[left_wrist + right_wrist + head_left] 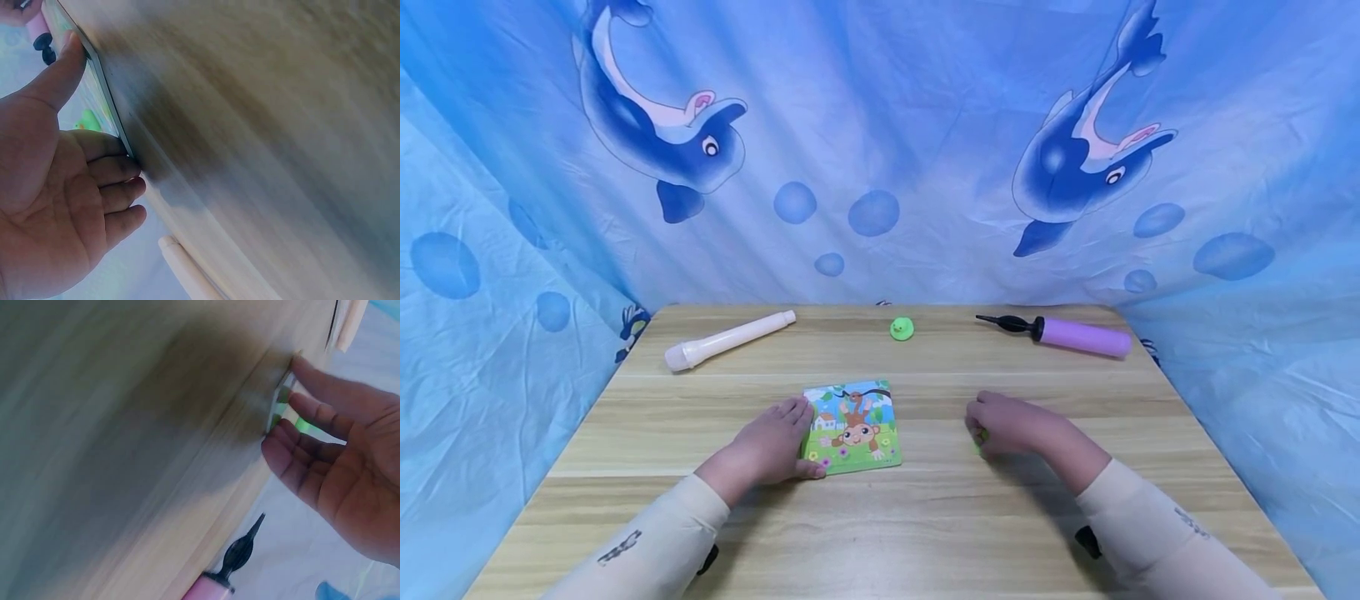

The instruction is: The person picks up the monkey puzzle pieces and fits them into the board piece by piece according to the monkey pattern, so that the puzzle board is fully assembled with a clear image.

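A square picture board [850, 429] with a cartoon monkey lies flat near the middle of the table. My left hand [778, 442] rests at its left side, fingers extended along the edge and thumb at the near left corner. In the left wrist view that hand [69, 181] touches the board's thin edge [109, 103] with its palm facing the camera. To the right of the board, my right hand [1007, 425] is low over the table. Its thumb and fingers pinch a small flat green piece [279, 412], mostly covered by the fingers in the head view.
A white microphone-shaped stick [730, 340] lies at the back left of the wooden table [880, 533]. A green rubber duck [902, 328] sits at the back middle. At the back right lies a purple hand pump [1082, 337] with a black nozzle. Blue dolphin cloth [940, 167] hangs behind.
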Demonstrator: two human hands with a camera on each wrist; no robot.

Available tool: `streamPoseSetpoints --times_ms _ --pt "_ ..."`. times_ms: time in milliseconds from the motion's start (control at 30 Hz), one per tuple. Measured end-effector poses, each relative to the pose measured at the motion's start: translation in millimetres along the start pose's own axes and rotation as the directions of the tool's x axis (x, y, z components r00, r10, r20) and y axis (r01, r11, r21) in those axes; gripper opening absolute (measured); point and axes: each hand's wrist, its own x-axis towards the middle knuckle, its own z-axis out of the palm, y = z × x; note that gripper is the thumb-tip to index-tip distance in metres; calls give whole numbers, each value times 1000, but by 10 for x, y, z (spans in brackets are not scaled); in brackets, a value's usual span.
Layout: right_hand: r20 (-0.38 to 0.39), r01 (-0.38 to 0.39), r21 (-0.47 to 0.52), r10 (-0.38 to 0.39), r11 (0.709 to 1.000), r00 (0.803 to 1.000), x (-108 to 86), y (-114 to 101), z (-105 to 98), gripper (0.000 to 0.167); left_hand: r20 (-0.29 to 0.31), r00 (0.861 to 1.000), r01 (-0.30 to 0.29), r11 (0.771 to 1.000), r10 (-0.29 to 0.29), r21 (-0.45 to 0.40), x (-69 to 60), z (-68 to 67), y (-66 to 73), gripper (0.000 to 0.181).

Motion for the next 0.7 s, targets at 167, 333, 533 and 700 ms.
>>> streamPoseSetpoints --times_ms 167,333,533,700 --pt "9 27 -31 -26 999 1000 165 -236 29 22 -5 1000 0 1000 0 4 -7 6 0 98" --pt "-15 92 -51 -93 994 996 339 -539 13 26 -1 1000 7 1000 -7 2 -15 19 -6 99" --pt "-26 221 -88 -224 971 974 562 -901 46 26 -3 1000 -1 1000 1 12 -11 23 -19 99" --pt "-34 277 -166 -286 946 958 702 -1045 117 23 0 1000 -7 1000 7 8 2 19 -22 99"
